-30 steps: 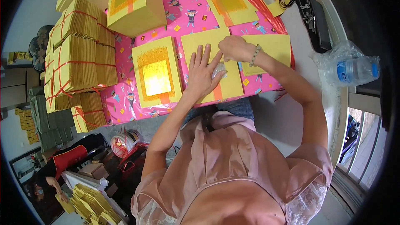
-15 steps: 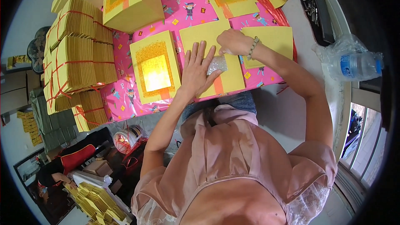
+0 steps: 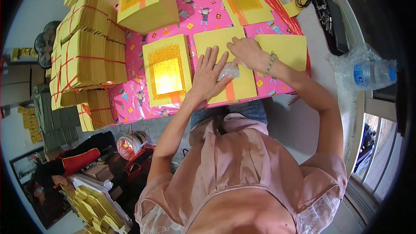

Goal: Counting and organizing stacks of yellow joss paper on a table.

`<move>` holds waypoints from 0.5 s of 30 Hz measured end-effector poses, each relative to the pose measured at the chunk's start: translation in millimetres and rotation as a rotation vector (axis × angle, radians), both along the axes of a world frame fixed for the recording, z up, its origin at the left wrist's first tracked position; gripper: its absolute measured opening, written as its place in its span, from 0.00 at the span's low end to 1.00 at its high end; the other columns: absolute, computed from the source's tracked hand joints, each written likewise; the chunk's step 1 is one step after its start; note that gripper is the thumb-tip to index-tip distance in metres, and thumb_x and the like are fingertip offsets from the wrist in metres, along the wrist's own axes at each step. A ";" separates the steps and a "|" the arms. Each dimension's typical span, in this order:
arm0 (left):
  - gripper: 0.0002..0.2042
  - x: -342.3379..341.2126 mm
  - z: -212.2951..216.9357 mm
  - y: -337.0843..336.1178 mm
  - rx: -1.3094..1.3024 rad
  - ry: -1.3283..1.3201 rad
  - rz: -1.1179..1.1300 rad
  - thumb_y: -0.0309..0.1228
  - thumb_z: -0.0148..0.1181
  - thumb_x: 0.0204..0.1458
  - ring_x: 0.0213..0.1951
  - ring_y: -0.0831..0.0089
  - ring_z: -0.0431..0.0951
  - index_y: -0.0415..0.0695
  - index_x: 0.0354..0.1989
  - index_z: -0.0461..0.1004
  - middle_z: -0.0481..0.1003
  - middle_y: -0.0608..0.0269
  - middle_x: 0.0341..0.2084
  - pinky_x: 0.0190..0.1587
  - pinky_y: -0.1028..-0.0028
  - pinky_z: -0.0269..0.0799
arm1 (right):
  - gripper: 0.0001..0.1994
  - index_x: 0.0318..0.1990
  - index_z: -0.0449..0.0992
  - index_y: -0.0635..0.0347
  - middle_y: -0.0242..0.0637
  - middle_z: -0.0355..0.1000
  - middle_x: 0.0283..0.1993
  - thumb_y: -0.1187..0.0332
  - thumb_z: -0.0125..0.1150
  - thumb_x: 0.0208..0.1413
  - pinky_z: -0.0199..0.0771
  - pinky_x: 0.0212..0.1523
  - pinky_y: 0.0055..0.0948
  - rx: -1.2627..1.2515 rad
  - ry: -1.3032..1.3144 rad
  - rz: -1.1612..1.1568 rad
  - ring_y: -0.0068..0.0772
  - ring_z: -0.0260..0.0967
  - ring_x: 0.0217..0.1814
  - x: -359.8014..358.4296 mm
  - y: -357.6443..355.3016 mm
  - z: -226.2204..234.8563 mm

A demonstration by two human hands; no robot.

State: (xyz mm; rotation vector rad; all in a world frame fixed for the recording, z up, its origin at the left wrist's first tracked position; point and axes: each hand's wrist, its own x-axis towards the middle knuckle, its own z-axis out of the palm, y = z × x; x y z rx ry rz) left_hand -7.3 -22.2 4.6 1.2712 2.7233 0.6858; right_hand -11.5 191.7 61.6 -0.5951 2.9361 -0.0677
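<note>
My left hand (image 3: 208,78) lies flat with fingers spread on a yellow paper sheet (image 3: 243,87) that has an orange-red strip near its front edge. Under its thumb and index finger is a shiny, clear crinkled piece (image 3: 229,72), perhaps plastic. Just right of that piece, my right hand (image 3: 249,54) is closed, fingers curled against the same sheet; what its fingertips hold is hidden. A plain yellow sheet (image 3: 284,51) lies by the right wrist. To the left is a yellow sheet with a gold foil square (image 3: 168,76).
The table has a pink patterned cover (image 3: 130,89). Red-tied bundles of yellow paper (image 3: 82,60) and a tall yellow stack (image 3: 151,11) stand left. Red strings (image 3: 277,4) lie far right, near a black case with keys (image 3: 330,24) and a bagged bottle (image 3: 366,76). Another person's sleeve (image 3: 82,160) shows lower left.
My right hand's curled fingers have loosened slightly and sit a little nearer the shiny piece. My left hand stays flat on the sheet. The whole view has shifted slightly.
</note>
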 end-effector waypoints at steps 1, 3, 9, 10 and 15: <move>0.36 -2.2 -1.2 -0.8 0.023 -0.049 -0.013 0.54 0.50 0.61 0.75 0.45 0.40 0.53 0.75 0.52 0.44 0.45 0.75 0.73 0.48 0.37 | 0.19 0.40 0.76 0.64 0.47 0.76 0.39 0.61 0.74 0.46 0.80 0.38 0.43 0.000 0.007 0.015 0.47 0.79 0.41 -0.5 -0.7 -1.1; 0.31 -5.6 3.0 -3.7 0.093 -0.096 -0.010 0.49 0.48 0.65 0.75 0.49 0.46 0.49 0.73 0.56 0.50 0.45 0.73 0.73 0.53 0.44 | 0.18 0.41 0.72 0.59 0.44 0.73 0.40 0.65 0.72 0.45 0.80 0.35 0.39 0.007 0.134 0.117 0.41 0.79 0.39 1.2 1.0 -2.3; 0.22 -14.2 26.6 -10.2 0.652 -0.406 0.385 0.37 0.50 0.66 0.62 0.52 0.71 0.37 0.64 0.67 0.69 0.41 0.61 0.62 0.62 0.66 | 0.14 0.41 0.67 0.64 0.46 0.72 0.34 0.70 0.64 0.51 0.79 0.30 0.39 0.020 0.114 0.198 0.47 0.78 0.32 3.0 4.3 -5.5; 0.22 -15.5 25.1 -11.4 0.674 -0.377 0.514 0.38 0.50 0.66 0.59 0.53 0.73 0.36 0.62 0.68 0.71 0.42 0.59 0.60 0.61 0.67 | 0.14 0.41 0.67 0.64 0.46 0.72 0.34 0.70 0.64 0.51 0.79 0.30 0.39 0.021 0.120 0.200 0.47 0.78 0.32 4.5 5.8 -5.9; 0.28 -22.3 15.5 -6.3 0.637 -0.337 0.624 0.38 0.54 0.64 0.48 0.59 0.78 0.31 0.66 0.59 0.74 0.44 0.48 0.51 0.65 0.73 | 0.07 0.39 0.69 0.63 0.45 0.73 0.30 0.74 0.58 0.54 0.81 0.29 0.33 -0.027 0.273 0.089 0.43 0.79 0.31 17.7 -3.2 9.0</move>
